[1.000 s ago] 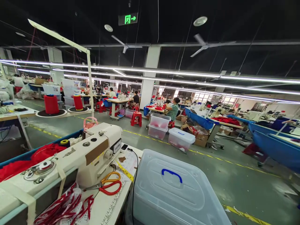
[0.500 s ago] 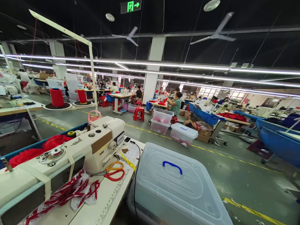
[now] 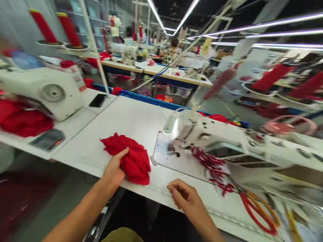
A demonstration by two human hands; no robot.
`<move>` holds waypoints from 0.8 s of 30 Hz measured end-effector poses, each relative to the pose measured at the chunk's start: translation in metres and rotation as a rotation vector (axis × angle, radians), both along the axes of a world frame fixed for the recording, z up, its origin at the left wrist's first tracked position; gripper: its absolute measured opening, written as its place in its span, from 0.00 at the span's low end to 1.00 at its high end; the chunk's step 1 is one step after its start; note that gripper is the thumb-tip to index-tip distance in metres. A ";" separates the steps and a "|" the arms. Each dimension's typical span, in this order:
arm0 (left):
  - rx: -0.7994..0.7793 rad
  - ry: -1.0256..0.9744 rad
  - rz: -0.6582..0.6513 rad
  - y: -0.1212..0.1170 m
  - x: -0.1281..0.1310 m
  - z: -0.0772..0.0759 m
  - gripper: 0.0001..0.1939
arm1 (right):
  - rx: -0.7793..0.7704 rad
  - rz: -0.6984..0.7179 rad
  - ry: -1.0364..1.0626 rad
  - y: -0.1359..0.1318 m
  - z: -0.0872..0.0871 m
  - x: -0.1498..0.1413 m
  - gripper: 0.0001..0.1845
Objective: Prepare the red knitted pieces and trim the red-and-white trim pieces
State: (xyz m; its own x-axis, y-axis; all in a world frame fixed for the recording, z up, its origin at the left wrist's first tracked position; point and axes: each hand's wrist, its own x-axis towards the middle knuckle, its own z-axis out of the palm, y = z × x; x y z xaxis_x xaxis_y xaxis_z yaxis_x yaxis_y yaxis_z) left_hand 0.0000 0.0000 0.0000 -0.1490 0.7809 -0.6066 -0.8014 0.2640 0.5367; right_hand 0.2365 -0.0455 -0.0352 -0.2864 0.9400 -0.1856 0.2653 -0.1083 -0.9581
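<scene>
My left hand (image 3: pixel 114 169) grips a bunched piece of red fabric (image 3: pixel 131 158) that lies on the white sewing table (image 3: pixel 131 117). My right hand (image 3: pixel 185 196) hovers over the table's front edge, fingers loosely curled, holding nothing. Just beyond it stands a white sewing machine (image 3: pixel 209 132) with its needle plate (image 3: pixel 168 151) to the right of the fabric. A bundle of red and white trim (image 3: pixel 210 164) lies under the machine's arm. The frame is motion-blurred.
Red-handled scissors (image 3: pixel 254 210) lie at the right on the table. A second sewing machine (image 3: pixel 42 89) with red cloth (image 3: pixel 22 119) stands at the left, a black phone (image 3: pixel 98 100) beside it. Red thread cones (image 3: pixel 68 28) stand on a rack. Other workstations and people sit behind.
The view has swung from the factory hall down and left to the sewing table. Both hands have come into view, the left one on the red fabric.
</scene>
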 end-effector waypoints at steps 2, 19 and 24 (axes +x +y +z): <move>-0.022 0.025 0.091 -0.009 -0.013 0.001 0.04 | 0.159 0.034 -0.056 0.002 0.009 -0.011 0.16; 0.104 -0.055 -0.091 -0.028 -0.015 -0.005 0.12 | 0.308 0.025 -0.011 0.069 0.016 -0.096 0.18; 0.026 -0.056 -0.075 -0.027 -0.022 -0.005 0.11 | -0.219 -0.154 0.402 0.082 0.014 -0.085 0.22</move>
